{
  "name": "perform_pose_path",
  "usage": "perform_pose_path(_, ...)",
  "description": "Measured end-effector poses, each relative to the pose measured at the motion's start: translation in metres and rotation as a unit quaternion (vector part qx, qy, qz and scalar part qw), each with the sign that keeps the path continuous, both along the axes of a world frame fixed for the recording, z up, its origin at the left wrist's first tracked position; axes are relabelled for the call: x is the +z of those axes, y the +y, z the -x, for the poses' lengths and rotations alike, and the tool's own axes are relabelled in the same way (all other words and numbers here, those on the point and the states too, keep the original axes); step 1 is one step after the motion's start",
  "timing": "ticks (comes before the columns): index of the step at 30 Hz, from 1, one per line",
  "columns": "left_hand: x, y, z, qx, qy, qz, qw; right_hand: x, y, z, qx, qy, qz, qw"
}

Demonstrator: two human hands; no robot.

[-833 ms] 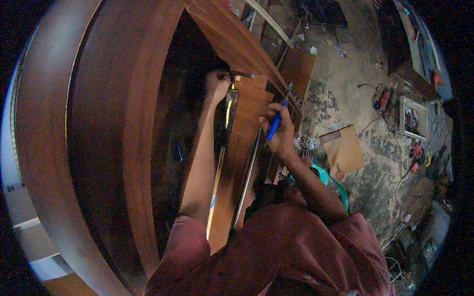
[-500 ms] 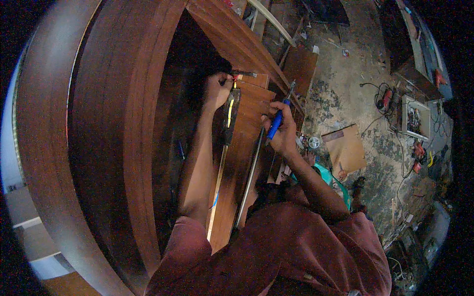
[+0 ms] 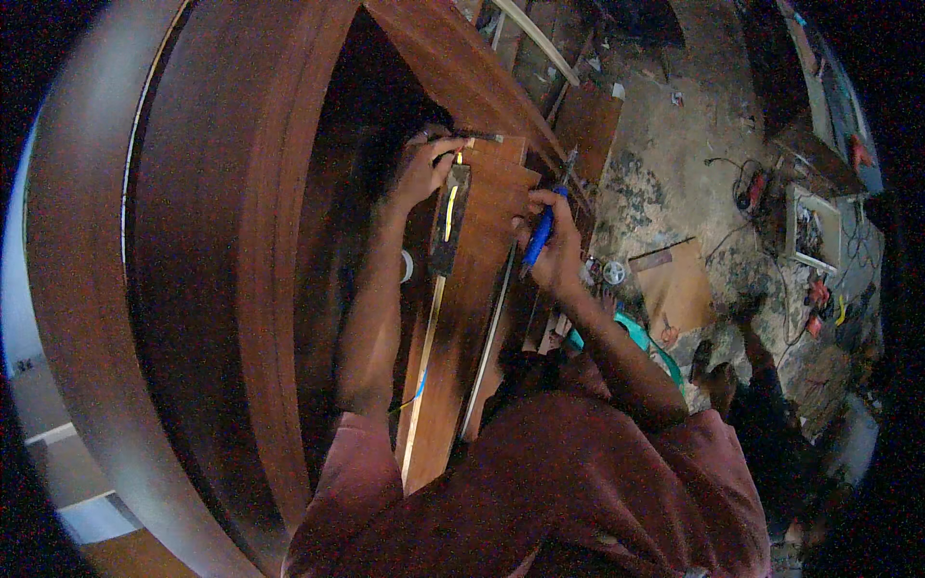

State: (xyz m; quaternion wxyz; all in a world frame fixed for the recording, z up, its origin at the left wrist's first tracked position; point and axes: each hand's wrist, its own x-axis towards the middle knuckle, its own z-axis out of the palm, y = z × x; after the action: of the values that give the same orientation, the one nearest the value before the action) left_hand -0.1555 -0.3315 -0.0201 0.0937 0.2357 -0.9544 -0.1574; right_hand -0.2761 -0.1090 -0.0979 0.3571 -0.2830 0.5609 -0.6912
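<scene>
My left hand (image 3: 424,173) reaches into a dark brown wooden cabinet frame. Its thumb and fingers press together at the far end of a narrow dark strip (image 3: 445,241) that bears a bright yellow glowing line; what they pinch is too small to make out. A long pale strip (image 3: 416,414) runs from the dark strip toward me along a brown board (image 3: 477,236). In my right hand (image 3: 556,255), right of the board, is a blue-handled tool (image 3: 541,236) with a slim metal shaft, resembling a soldering iron. Its tip points away from me.
A white ring (image 3: 407,267) shows beside my left forearm. On the stained floor at right lie a cardboard piece (image 3: 674,289), a white spool (image 3: 614,273), a box of small items (image 3: 814,231), and cables with red tools (image 3: 819,294). Another person's dark-clad arm (image 3: 766,385) reaches in at lower right.
My left fingers have shifted slightly at the strip's far end, and a red bit there no longer shows. The white ring has come into view. Another person has appeared at lower right.
</scene>
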Motion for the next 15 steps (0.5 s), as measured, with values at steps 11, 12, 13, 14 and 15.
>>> perform_pose_path(11, -0.008, -0.012, -0.003, -0.023, 0.013, 0.02, 0.999, 0.009, -0.004, -0.001, -0.002, -0.024, 0.042, 0.999)
perform_pose_path(12, -0.011, -0.012, -0.001, -0.015, 0.037, 0.014, 0.999, 0.01, -0.004, 0.0, -0.007, -0.002, 0.017, 1.0)
perform_pose_path(13, -0.014, -0.011, 0.0, -0.007, 0.06, 0.007, 0.998, 0.01, -0.004, 0.0, -0.008, 0.015, 0.003, 1.0)
perform_pose_path(14, -0.017, -0.009, 0.002, 0.018, 0.063, 0.012, 0.998, 0.01, -0.003, 0.002, -0.012, 0.032, -0.009, 0.999)
perform_pose_path(15, -0.019, -0.007, 0.003, 0.044, 0.067, 0.017, 0.997, 0.011, -0.003, 0.002, -0.005, 0.033, -0.02, 0.999)
